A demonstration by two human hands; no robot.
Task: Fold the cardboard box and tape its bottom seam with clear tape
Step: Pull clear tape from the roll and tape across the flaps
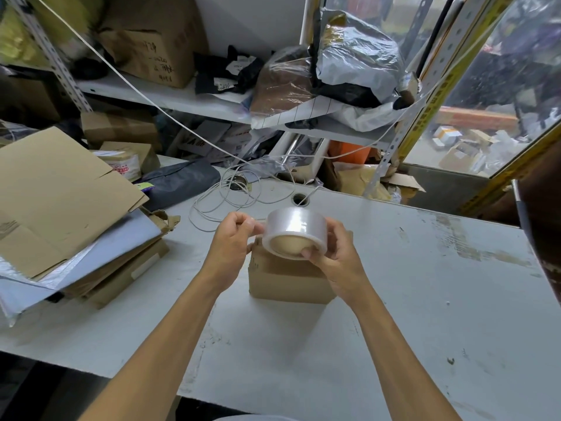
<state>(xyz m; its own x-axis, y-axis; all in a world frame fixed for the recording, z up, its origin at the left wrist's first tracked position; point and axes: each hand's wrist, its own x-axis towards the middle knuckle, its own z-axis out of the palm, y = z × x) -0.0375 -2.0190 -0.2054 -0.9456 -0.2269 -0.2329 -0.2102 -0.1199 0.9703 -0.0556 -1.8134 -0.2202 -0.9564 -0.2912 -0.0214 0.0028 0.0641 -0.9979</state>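
Observation:
A small folded cardboard box (282,282) stands on the white table (425,299), in the middle of the view. Just above its top I hold a roll of clear tape (293,232) with a brown core. My right hand (337,256) grips the roll from the right, with a finger inside the core. My left hand (235,238) pinches the roll's left edge between thumb and forefinger, apparently at the tape's loose end. The box's top face is mostly hidden behind the roll and my hands.
A stack of flattened cardboard and grey mailers (66,220) lies at the left. A coiled white cable (230,196) lies behind my hands, near a round hole (300,199) in the table. Cluttered shelves (188,98) with boxes and bags stand at the back.

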